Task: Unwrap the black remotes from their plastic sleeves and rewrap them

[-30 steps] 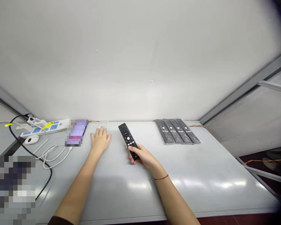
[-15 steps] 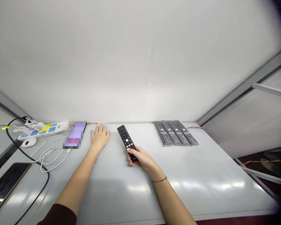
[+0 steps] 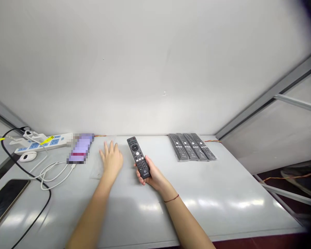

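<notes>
A black remote control (image 3: 138,155) with white and grey buttons is held in my right hand (image 3: 151,173), its button side up and its top end pointing away from me. The thumb lies along its right edge and the fingers wrap beneath. My left hand (image 3: 112,159) rests palm down with fingers spread, over a thin clear plastic bag (image 3: 96,169) that lies flat on the grey table (image 3: 134,214). Much of the bag is hidden under the hand. To the right, several remote controls in clear sleeves (image 3: 191,147) lie side by side near the wall.
On the left stand a white power strip (image 3: 63,139) with plugs, a lit phone (image 3: 81,148), a white earbud case (image 3: 28,156), a coiled white cable (image 3: 52,178) and a black cable (image 3: 49,197). A dark phone (image 3: 7,199) lies at the near left. Metal frame bars (image 3: 298,103) border the right side.
My right thumb has shifted from the remote's buttons to its edge, showing more of its face. My left hand has moved slightly right and nearer, uncovering part of the clear bag.
</notes>
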Demonstrator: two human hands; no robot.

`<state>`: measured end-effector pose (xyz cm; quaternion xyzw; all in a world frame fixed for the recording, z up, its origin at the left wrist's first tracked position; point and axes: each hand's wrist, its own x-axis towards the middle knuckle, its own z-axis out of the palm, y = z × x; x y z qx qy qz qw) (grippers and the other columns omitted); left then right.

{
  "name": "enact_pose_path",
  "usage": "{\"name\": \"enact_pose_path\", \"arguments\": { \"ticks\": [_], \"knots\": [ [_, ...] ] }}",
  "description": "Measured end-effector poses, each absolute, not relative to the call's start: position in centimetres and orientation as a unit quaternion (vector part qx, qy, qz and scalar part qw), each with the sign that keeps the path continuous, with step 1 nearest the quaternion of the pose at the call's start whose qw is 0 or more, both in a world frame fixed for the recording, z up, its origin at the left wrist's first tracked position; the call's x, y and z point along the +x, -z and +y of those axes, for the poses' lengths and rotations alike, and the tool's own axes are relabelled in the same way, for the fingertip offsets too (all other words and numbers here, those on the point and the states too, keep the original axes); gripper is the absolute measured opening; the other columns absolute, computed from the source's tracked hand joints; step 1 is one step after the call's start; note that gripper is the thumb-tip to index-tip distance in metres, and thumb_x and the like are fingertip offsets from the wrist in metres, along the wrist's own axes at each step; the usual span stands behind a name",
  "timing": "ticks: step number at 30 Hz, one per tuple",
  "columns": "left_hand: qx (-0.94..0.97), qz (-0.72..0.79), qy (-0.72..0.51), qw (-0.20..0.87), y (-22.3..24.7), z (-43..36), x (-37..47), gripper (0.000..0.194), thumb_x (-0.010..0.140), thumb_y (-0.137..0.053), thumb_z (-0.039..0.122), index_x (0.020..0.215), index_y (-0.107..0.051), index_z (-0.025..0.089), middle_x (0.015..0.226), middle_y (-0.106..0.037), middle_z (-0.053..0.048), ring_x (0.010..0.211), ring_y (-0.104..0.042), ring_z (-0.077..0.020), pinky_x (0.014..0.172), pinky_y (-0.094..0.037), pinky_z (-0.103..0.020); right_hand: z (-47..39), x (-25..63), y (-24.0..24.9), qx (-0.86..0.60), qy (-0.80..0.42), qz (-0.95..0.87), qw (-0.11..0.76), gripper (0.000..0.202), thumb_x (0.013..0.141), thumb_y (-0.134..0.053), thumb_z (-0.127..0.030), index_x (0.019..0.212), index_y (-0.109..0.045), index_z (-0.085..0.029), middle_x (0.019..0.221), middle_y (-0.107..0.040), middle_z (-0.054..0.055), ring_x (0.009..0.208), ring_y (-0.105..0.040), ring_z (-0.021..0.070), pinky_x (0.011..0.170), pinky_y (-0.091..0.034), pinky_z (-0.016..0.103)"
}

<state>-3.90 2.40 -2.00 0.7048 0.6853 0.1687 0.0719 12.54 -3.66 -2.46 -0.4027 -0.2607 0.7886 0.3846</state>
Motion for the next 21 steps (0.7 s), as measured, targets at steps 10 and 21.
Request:
{"name": "enact_pose_path", "arguments": {
  "ticks": [10, 21],
  "knots": [
    [0.666, 0.733, -0.070, 0.115, 3.7, 2.1, -5.5, 0.057, 0.089, -0.031, 0.031, 0.142, -0.037, 0.010, 0.152, -0.025, -0.015, 0.138, -0.013, -0.0436, 0.108, -0.016, -0.063, -3.8, 12.4, 2.2, -0.406, -0.787, -0.244, 0.396, 0.058, 0.091, -0.026, -0.061, 0.091, -0.060, -0.014, 0.058, -0.059, 0.002, 0.040, -0.054, 0.0121, 0.038, -0.036, 0.022],
    [0.573, 0.571, -0.426, 0.405, 1.4, 1.6, -3.2, 0.055, 0.091, -0.037, 0.034, 0.142, -0.033, 0.014, 0.154, -0.022, -0.012, 0.143, -0.007, -0.0289, 0.115, -0.012, -0.049, -3.9, 12.2, 2.3, -0.377, -0.801, -0.242, 0.397, 0.058, 0.092, -0.022, -0.057, 0.093, -0.060, -0.013, 0.058, -0.059, 0.002, 0.040, -0.053, 0.0126, 0.040, -0.037, 0.022]
  ]
}}
